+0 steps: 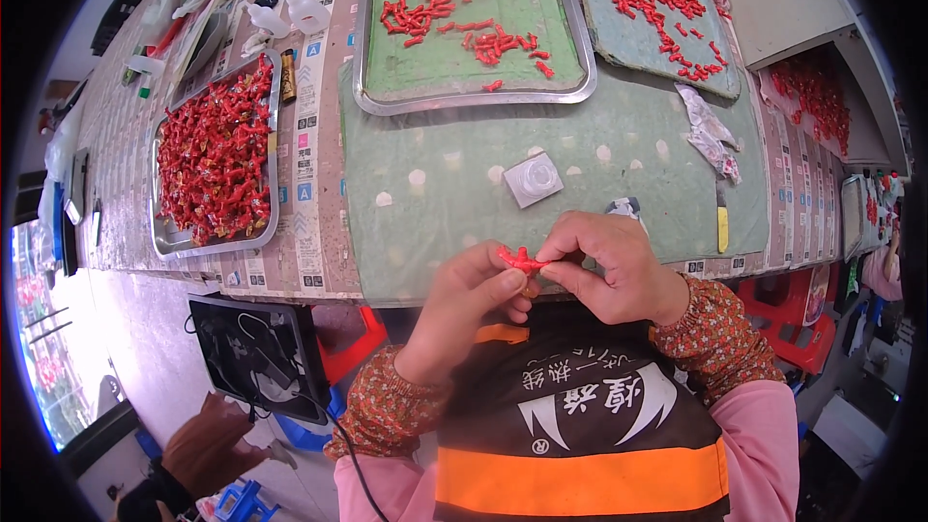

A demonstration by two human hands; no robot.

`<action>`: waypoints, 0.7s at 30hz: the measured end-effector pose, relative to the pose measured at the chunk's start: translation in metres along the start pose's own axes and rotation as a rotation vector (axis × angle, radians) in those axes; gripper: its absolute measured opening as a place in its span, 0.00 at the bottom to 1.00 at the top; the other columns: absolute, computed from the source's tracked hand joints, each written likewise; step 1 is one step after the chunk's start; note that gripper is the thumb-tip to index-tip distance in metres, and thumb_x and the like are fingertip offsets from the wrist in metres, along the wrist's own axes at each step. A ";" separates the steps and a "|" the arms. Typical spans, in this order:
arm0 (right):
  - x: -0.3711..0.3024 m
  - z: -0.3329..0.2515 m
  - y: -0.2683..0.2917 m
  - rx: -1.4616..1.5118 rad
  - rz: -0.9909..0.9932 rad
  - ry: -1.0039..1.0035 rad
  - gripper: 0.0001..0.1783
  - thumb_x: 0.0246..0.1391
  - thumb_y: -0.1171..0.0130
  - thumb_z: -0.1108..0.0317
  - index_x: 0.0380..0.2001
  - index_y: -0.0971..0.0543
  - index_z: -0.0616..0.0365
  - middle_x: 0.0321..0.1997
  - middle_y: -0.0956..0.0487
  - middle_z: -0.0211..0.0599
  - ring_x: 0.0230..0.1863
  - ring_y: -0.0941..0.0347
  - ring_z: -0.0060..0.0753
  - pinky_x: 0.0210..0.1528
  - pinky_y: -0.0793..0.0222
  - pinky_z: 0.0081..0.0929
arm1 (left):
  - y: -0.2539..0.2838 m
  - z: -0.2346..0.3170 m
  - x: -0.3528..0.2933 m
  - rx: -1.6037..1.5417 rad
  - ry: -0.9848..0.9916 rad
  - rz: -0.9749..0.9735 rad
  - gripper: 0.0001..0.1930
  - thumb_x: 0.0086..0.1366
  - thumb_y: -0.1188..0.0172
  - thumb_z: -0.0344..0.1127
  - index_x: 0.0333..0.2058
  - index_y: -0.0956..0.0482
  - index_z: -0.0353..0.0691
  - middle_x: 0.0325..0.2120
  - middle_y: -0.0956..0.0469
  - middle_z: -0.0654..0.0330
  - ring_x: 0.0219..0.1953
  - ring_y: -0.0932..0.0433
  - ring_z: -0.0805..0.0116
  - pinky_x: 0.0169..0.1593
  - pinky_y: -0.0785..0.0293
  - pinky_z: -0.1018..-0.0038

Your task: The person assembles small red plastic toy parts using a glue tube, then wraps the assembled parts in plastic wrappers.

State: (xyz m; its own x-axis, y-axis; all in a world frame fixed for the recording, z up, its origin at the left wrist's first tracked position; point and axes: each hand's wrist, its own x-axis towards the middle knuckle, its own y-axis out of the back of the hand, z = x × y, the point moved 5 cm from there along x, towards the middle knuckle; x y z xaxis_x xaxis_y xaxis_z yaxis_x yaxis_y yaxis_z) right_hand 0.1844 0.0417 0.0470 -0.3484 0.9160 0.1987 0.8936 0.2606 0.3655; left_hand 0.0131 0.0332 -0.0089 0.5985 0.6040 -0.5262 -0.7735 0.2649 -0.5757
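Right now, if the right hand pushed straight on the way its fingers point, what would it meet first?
The right hand points left across the body, so it would first meet the left hand, which pinches the same small red piece. Their fingertips are almost touching already.

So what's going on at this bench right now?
A person holds one small red piece between both hands, left hand and right hand, just over the near edge of the green mat. A steel tray heaped with red pieces sits to the left. Another tray and a mat further back hold scattered red pieces. A small clear dish lies on the mat.
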 end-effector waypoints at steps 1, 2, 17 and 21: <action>0.000 0.000 0.000 0.000 0.000 0.001 0.06 0.50 0.36 0.78 0.32 0.23 0.61 0.28 0.22 0.40 0.29 0.23 0.43 0.29 0.30 0.31 | 0.000 0.000 0.000 -0.003 -0.003 -0.005 0.05 0.69 0.41 0.34 0.39 0.25 0.41 0.33 0.20 0.63 0.32 0.23 0.78 0.38 0.23 0.80; 0.000 0.000 0.001 0.000 -0.002 -0.002 0.06 0.50 0.36 0.78 0.32 0.23 0.61 0.28 0.22 0.40 0.29 0.23 0.43 0.29 0.30 0.31 | -0.001 0.000 0.000 -0.003 -0.004 -0.005 0.05 0.69 0.41 0.34 0.39 0.25 0.41 0.33 0.20 0.63 0.32 0.23 0.78 0.38 0.23 0.80; 0.006 -0.005 0.001 -0.070 -0.026 -0.045 0.06 0.49 0.37 0.79 0.31 0.24 0.61 0.27 0.23 0.39 0.26 0.23 0.37 0.28 0.29 0.28 | 0.003 -0.001 0.002 -0.007 -0.035 0.047 0.08 0.69 0.41 0.38 0.40 0.25 0.41 0.32 0.21 0.65 0.31 0.23 0.79 0.36 0.23 0.80; 0.022 -0.023 -0.002 -0.057 -0.092 -0.028 0.06 0.49 0.37 0.80 0.31 0.24 0.61 0.27 0.23 0.38 0.26 0.23 0.34 0.29 0.28 0.26 | 0.003 -0.002 -0.008 -0.040 -0.054 -0.040 0.11 0.69 0.41 0.42 0.43 0.24 0.42 0.33 0.21 0.66 0.32 0.23 0.79 0.36 0.23 0.80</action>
State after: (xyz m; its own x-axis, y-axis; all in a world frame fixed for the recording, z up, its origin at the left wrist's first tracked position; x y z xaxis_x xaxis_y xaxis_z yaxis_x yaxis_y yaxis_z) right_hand 0.1687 0.0542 0.0712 -0.4198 0.8973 0.1364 0.8402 0.3274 0.4322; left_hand 0.0069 0.0279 -0.0079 0.6163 0.6331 -0.4684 -0.7394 0.2604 -0.6208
